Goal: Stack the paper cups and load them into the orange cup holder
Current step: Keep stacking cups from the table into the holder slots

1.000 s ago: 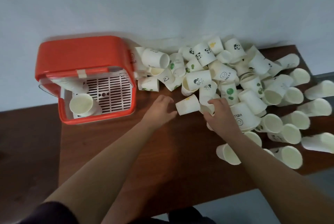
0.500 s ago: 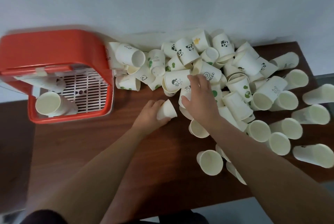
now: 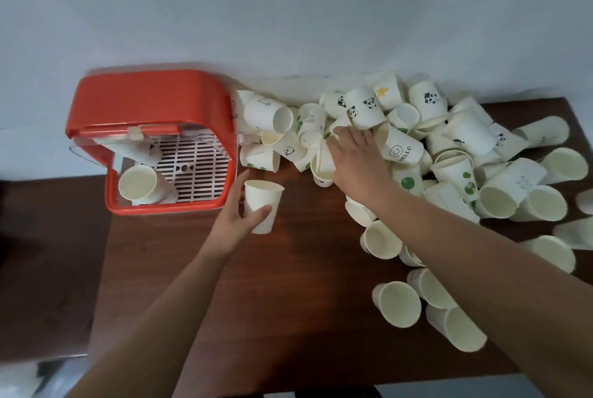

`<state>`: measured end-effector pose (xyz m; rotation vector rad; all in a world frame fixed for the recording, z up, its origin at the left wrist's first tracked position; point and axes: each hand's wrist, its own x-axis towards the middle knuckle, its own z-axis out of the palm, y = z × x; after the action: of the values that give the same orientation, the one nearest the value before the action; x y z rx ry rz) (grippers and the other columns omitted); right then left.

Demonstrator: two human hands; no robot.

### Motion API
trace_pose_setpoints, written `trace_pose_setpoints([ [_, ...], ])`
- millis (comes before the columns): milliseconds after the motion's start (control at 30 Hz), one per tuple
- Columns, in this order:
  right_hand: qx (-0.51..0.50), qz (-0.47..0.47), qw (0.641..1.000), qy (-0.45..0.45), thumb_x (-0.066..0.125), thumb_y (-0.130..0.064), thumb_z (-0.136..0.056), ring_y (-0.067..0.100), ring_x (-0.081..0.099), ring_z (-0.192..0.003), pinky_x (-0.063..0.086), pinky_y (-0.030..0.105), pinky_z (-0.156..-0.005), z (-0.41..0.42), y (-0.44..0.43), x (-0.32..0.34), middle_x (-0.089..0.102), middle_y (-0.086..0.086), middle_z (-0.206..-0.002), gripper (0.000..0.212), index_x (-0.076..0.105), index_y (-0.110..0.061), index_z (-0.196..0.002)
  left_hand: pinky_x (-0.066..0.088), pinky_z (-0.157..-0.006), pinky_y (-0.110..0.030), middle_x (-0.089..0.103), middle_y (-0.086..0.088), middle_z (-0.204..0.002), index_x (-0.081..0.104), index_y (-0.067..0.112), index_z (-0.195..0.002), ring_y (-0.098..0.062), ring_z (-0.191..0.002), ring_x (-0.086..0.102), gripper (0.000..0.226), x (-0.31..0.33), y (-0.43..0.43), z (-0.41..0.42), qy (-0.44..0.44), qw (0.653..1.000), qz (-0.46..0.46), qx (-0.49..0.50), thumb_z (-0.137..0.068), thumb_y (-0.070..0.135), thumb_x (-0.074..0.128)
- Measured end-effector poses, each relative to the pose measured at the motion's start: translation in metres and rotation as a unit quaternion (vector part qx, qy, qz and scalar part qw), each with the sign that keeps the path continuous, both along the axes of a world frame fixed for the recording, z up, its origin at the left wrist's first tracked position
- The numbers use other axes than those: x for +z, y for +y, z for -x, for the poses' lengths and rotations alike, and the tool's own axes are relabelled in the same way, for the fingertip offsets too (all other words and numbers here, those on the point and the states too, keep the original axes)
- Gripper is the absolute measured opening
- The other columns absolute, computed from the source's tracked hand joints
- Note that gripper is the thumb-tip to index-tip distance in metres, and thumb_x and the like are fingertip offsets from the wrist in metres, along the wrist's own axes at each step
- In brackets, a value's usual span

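Observation:
My left hand (image 3: pixel 237 216) grips a plain white paper cup (image 3: pixel 264 200), held upright just right of the orange cup holder (image 3: pixel 150 99). The holder's lid is up, showing a white slatted grate (image 3: pixel 195 166) and a cup (image 3: pixel 141 185) lying inside with its mouth toward me. My right hand (image 3: pixel 357 158) reaches into the pile of paper cups (image 3: pixel 455 144), fingers curled over a cup (image 3: pixel 322 161) at the pile's left edge. Cups in the pile lie on their sides, some printed with pandas, green dots or "HELLO".
The dark wooden table (image 3: pixel 256 285) stands against a pale wall (image 3: pixel 288 12). Loose cups (image 3: pixel 398 303) lie near the front right edge. A darker lower surface (image 3: pixel 48 253) sits left of the table.
My left hand has picked up a cup and carried it left toward the holder, turning it upright. My right hand has moved up and left in the pile onto another cup.

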<state>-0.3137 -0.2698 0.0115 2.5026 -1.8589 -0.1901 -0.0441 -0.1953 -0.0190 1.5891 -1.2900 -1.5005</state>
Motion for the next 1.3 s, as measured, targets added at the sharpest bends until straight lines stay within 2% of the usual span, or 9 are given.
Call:
trace_pose_setpoints([
  [200,-0.102,0.008,0.977,-0.186,0.074,-0.027,-0.073,0.036,0.053,-0.105,0.041,0.042,-0.090,-0.012,0.018,0.031,0.058,0.013,-0.112,0.057,0.053,-0.003,-0.121,0.053,-0.100,-0.047,0.062,0.004,-0.128,0.041,0.048,-0.141,-0.019,-0.120,0.060,0.076,0.026,0.002,-0.033,0.044,0.997,0.019,0.059,-0.074,0.046,0.078],
  [300,-0.163,-0.061,0.922,-0.345,0.076,-0.031,-0.076,0.025,0.054,-0.109,0.046,0.038,-0.088,-0.051,0.029,0.057,0.057,0.007,-0.121,0.069,0.047,-0.011,-0.135,0.050,-0.101,-0.038,0.063,0.010,-0.127,0.043,0.049,-0.138,-0.013,-0.119,0.060,0.071,0.042,0.002,-0.064,0.054,0.994,0.044,0.089,-0.076,0.041,0.078],
  [433,-0.160,-0.141,0.872,-0.441,0.075,-0.029,-0.081,0.016,0.055,-0.107,0.043,0.028,-0.082,-0.114,0.044,0.076,0.056,0.000,-0.128,0.073,0.041,-0.019,-0.144,0.051,-0.104,-0.043,0.060,0.002,-0.127,0.048,0.033,-0.133,-0.015,-0.117,0.060,0.069,0.059,0.000,-0.125,0.014,0.990,0.062,0.127,-0.072,0.038,0.080],
  [567,-0.172,-0.185,0.839,-0.482,0.075,-0.031,-0.082,0.008,0.058,-0.102,0.045,0.019,-0.073,-0.164,0.056,0.072,0.057,-0.006,-0.129,0.075,0.037,-0.027,-0.146,0.050,-0.105,-0.041,0.060,0.007,-0.125,0.044,0.029,-0.134,-0.009,-0.116,0.060,0.073,0.067,-0.004,-0.182,-0.014,0.981,0.084,0.173,-0.071,0.033,0.081],
  [667,-0.183,-0.214,0.817,-0.503,0.074,-0.030,-0.084,0.005,0.058,-0.102,0.046,0.019,-0.078,-0.196,0.062,0.070,0.056,-0.008,-0.128,0.078,0.032,-0.028,-0.150,0.048,-0.106,-0.050,0.058,0.005,-0.137,0.046,0.039,-0.140,-0.017,-0.124,0.059,0.077,0.062,-0.016,-0.219,-0.031,0.981,0.095,0.168,-0.074,0.035,0.085],
  [767,-0.197,-0.224,0.808,-0.508,0.074,-0.030,-0.085,-0.003,0.057,-0.095,0.044,0.012,-0.071,-0.220,0.062,0.066,0.054,-0.011,-0.125,0.079,0.030,-0.031,-0.151,0.050,-0.105,-0.049,0.055,0.001,-0.140,0.044,0.035,-0.143,-0.019,-0.125,0.059,0.081,0.052,-0.030,-0.238,-0.070,0.981,0.097,0.152,-0.072,0.037,0.083],
  [1000,-0.241,-0.220,0.799,-0.506,0.073,-0.029,-0.088,0.008,0.053,-0.111,0.042,0.011,-0.068,-0.254,0.062,0.053,0.045,-0.003,-0.150,0.082,0.025,-0.031,-0.153,0.042,-0.106,-0.039,0.043,-0.003,-0.148,0.036,0.022,-0.146,-0.021,-0.133,0.046,0.080,0.023,-0.047,-0.237,-0.197,0.974,0.114,0.019,-0.081,0.029,0.081],
  [1133,-0.261,-0.210,0.801,-0.496,0.074,-0.030,-0.089,0.008,0.051,-0.115,0.040,0.009,-0.068,-0.266,0.061,0.046,0.044,-0.002,-0.151,0.081,0.025,-0.029,-0.153,0.038,-0.112,-0.053,0.025,-0.006,-0.160,0.032,0.029,-0.148,-0.030,-0.147,0.029,0.087,0.011,-0.054,-0.235,-0.230,0.965,0.110,-0.053,-0.078,0.043,0.080],
  [1300,-0.278,-0.198,0.791,-0.508,0.073,-0.029,-0.089,0.004,0.052,-0.104,0.041,0.009,-0.062,-0.279,0.058,0.038,0.047,-0.002,-0.147,0.077,0.028,-0.028,-0.151,0.043,-0.107,-0.049,0.039,-0.005,-0.153,0.030,0.030,-0.151,-0.028,-0.133,0.046,0.085,0.007,-0.056,-0.230,-0.240,0.963,0.081,-0.094,-0.083,0.043,0.079],
])
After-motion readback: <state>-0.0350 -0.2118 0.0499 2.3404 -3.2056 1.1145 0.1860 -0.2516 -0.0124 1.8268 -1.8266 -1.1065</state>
